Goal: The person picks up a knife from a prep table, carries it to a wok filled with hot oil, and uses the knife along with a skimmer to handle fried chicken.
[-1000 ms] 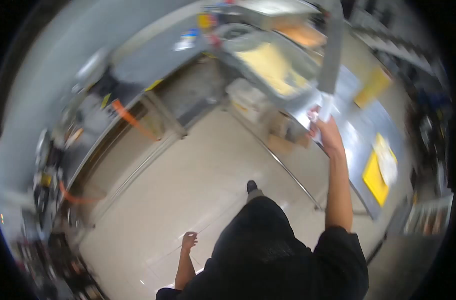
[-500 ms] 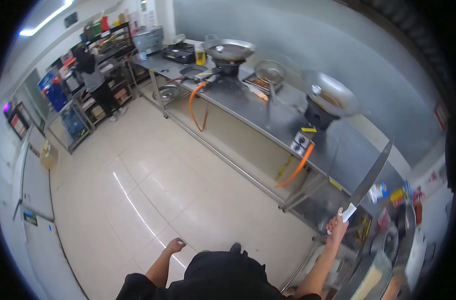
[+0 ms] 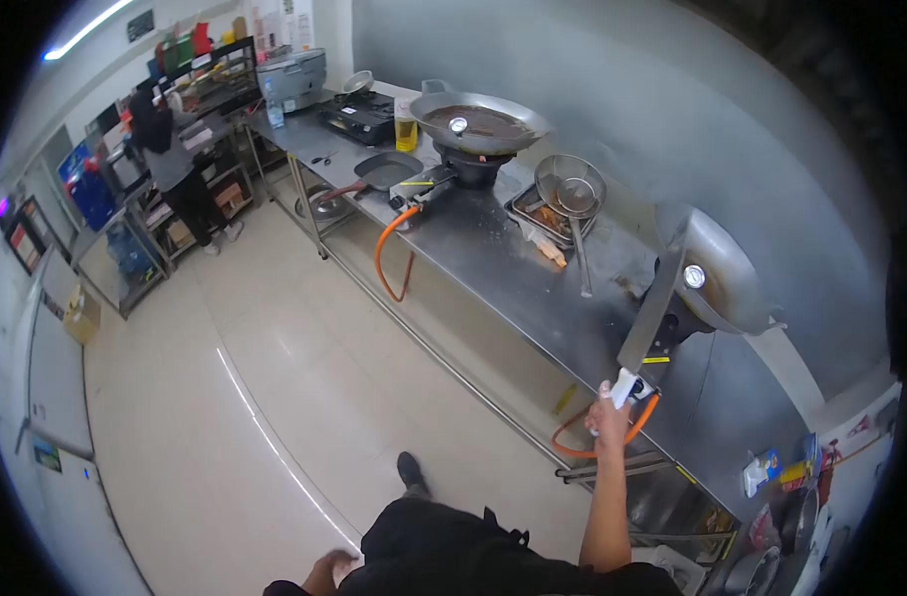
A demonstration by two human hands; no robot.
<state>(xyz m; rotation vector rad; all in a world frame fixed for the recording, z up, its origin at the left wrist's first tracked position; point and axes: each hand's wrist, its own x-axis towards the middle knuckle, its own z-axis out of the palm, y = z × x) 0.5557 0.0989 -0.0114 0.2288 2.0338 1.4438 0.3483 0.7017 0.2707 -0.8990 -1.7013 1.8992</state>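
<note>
My right hand [image 3: 608, 417] is wrapped round the white handle of a large knife [image 3: 650, 313], its broad blade pointing up and away in front of the right wok [image 3: 717, 268]. Below the hand an orange hose [image 3: 573, 452] loops from the burner. My left hand [image 3: 329, 569] hangs low beside my dark clothing at the bottom edge, its fingers only partly visible; whether it holds anything is unclear.
A long steel counter [image 3: 493, 253] bears another wok [image 3: 478, 121], a strainer [image 3: 571, 189] over a tray, a flat pan [image 3: 387, 171], and a yellow bottle [image 3: 406, 127]. Another person [image 3: 170, 159] stands at shelves at the far left. A plastic packet [image 3: 761, 473] lies right.
The view has swung from the table with food containers to the wok counter. The knife, still in my right hand, now stands before the right wok. My left hand has dropped nearer the bottom edge.
</note>
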